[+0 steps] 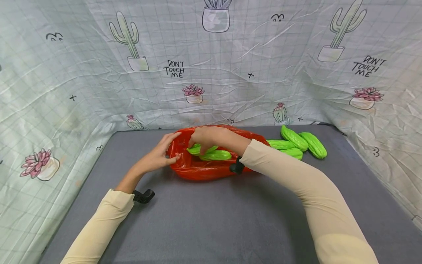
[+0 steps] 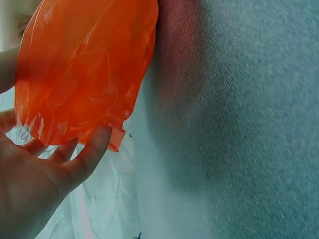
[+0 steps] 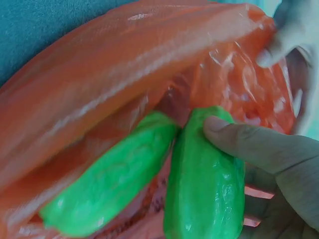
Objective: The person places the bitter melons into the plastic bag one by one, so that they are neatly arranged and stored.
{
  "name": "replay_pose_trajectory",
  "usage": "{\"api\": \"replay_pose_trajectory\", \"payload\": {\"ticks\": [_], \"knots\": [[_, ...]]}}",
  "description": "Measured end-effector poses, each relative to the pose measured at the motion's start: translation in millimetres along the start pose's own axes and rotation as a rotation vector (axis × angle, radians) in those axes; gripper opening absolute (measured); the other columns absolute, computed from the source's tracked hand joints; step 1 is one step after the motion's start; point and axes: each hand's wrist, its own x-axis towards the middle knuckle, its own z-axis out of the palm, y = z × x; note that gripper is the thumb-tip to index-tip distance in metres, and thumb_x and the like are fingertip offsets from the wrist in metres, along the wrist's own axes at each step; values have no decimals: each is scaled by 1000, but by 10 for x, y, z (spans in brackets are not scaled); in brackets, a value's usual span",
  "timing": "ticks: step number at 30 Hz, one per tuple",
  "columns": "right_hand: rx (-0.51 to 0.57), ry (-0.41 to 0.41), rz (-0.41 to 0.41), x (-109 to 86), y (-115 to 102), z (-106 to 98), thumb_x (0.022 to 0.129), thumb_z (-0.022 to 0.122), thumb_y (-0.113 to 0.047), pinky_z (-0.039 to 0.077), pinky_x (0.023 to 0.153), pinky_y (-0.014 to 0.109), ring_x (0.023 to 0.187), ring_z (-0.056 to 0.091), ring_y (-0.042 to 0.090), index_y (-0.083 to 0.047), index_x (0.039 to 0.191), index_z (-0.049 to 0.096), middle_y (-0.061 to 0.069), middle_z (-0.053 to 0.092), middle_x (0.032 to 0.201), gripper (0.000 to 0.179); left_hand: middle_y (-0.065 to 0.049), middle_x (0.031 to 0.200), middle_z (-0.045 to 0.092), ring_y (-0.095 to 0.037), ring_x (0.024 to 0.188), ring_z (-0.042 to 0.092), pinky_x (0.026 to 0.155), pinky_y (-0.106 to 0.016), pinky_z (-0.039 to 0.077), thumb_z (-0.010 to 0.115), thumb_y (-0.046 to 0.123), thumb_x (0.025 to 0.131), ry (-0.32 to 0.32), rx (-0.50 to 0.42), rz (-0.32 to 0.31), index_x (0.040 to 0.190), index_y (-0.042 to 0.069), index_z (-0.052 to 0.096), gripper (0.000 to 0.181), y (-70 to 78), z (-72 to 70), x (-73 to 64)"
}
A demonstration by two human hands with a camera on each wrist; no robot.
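Observation:
A red plastic bag (image 1: 201, 174) lies with its mouth facing up on the grey table. Inside it my right hand (image 1: 211, 137) grips a bright green, ridged bitter melon (image 3: 204, 184), its thumb laid on the near end. Another bitter melon (image 1: 215, 155) rests in the bag right beside the held one; it also shows as the slanted bitter melon (image 3: 112, 179) in the right wrist view. At the bag's left end is my left hand (image 1: 161, 154), thumb and fingers spread wide, with fingertips touching the plastic. Part of the held melon is hidden by my right hand.
To the right of the bag, several more bitter melons (image 1: 317, 145) lie in a loose pile at the back of the grey table (image 1: 204, 220). A patterned cloth (image 1: 230, 55) hangs behind and along both sides.

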Motion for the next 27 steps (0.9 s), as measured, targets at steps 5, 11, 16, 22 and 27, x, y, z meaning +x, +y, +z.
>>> {"api": "replay_pose_trajectory", "payload": {"ticks": [5, 11, 16, 22, 27], "knots": [[10, 96, -92, 131, -13, 85, 91, 78, -18, 43, 111, 38, 127, 56, 23, -15, 140, 63, 1, 65, 137, 51, -15, 160, 25, -35, 142, 31, 112, -62, 33, 73, 7, 90, -23, -23, -15, 162, 18, 24, 88, 38, 14, 35], [38, 163, -115, 176, 14, 180, 91, 78, -20, 43, 110, 40, 126, 58, 24, -16, 142, 62, 1, 64, 138, 53, -17, 161, 24, -36, 144, 29, 114, -63, 30, 75, 7, 88, -25, -21, -16, 162, 15, 23, 91, 33, -7, 42], [77, 194, -72, 127, 64, 224, 92, 77, -19, 44, 110, 37, 128, 58, 21, -15, 143, 58, 1, 62, 140, 55, -17, 160, 25, -36, 145, 28, 115, -63, 28, 75, 8, 88, -21, -7, -13, 162, 15, 24, 90, 20, -14, 44], [129, 181, -37, 81, 110, 248, 92, 77, -20, 49, 104, 36, 117, 62, 20, -14, 135, 58, 3, 65, 132, 47, -18, 161, 24, -37, 148, 25, 115, -65, 26, 76, 9, 88, -24, 6, -15, 162, 13, 23, 92, 25, -14, 48], [115, 123, -46, 73, 167, 214, 92, 77, -21, 50, 100, 34, 107, 60, 20, -12, 131, 57, 4, 65, 122, 45, -17, 158, 27, -36, 144, 30, 114, -61, 31, 76, 7, 88, -20, -17, -10, 162, 14, 24, 91, 52, -18, 74]]}}
